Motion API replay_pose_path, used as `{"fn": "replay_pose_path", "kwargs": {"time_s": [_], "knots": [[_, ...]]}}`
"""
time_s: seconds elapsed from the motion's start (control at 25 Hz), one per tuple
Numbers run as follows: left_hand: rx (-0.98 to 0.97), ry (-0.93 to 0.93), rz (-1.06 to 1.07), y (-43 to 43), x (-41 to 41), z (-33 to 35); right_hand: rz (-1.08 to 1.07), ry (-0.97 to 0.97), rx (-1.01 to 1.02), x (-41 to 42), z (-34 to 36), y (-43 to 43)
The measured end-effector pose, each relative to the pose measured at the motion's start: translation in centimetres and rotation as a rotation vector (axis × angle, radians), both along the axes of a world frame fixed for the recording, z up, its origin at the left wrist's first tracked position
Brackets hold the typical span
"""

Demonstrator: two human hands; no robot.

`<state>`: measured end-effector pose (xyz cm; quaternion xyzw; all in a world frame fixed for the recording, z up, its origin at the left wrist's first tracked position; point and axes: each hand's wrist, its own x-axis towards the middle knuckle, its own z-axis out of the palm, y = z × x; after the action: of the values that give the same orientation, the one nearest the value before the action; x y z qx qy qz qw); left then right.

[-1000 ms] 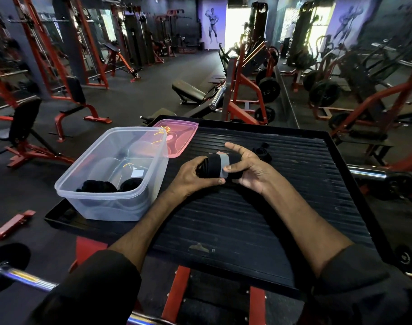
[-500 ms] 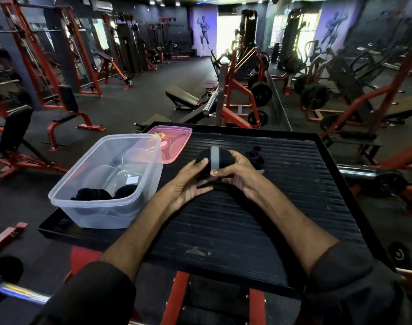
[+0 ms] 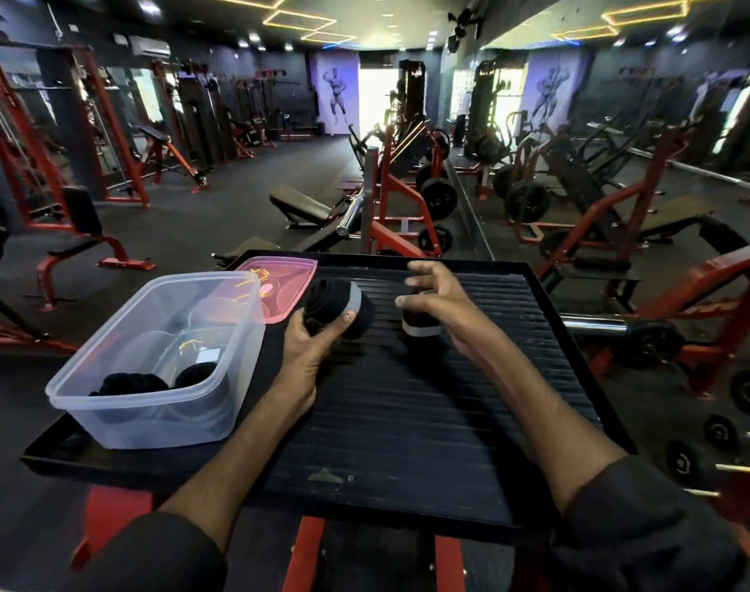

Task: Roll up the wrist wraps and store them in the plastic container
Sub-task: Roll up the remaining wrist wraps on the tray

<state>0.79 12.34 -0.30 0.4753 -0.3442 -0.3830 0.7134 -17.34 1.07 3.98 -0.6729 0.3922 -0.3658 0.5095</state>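
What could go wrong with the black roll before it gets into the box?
The left hand holds the roll alone, so a loose grip might let it unwind or drop. The box sits near the left edge of the tray, so a bump might shove it off. The right hand hovers over a second roll and might knock it.

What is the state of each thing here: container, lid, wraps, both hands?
plastic container: open, upright on the platform.
pink lid: off, lying behind the container.
stored wraps: rolled, inside the container.
left hand: grips the held wrap, which is rolled.
right hand: fingers spread, gripping nothing.
second roll: on the platform, beneath the right hand.
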Motion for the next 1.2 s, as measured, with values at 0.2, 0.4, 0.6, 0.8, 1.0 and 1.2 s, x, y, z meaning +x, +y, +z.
{"fn": "replay_pose_path", "kwargs": {"time_s": [0.2,0.4,0.6,0.8,1.0,1.2], "knots": [[0.237,-0.536,0.060,-0.8,1.7,-2.0,-0.267,0.303,0.153,-0.3,-3.2,-3.8],[0.313,-0.684,0.026,-1.6,2.3,-3.5,-0.132,0.341,0.116,2.0,-4.2,-4.0],[0.307,-0.538,-0.209,-2.7,2.6,-3.0,-0.039,0.357,-0.041,1.8,-5.4,-3.6],[0.309,-0.719,-0.189,-3.3,3.0,-1.9,-0.029,0.279,-0.158,0.8,-5.0,-1.9],[0.233,-0.886,-0.024,-2.3,2.8,-0.8,-0.016,0.202,-0.215,0.9,-3.2,-0.4],[0.072,-0.993,0.070,-0.4,4.3,7.4,0.031,0.058,-0.340,4.0,4.2,0.7]]}}
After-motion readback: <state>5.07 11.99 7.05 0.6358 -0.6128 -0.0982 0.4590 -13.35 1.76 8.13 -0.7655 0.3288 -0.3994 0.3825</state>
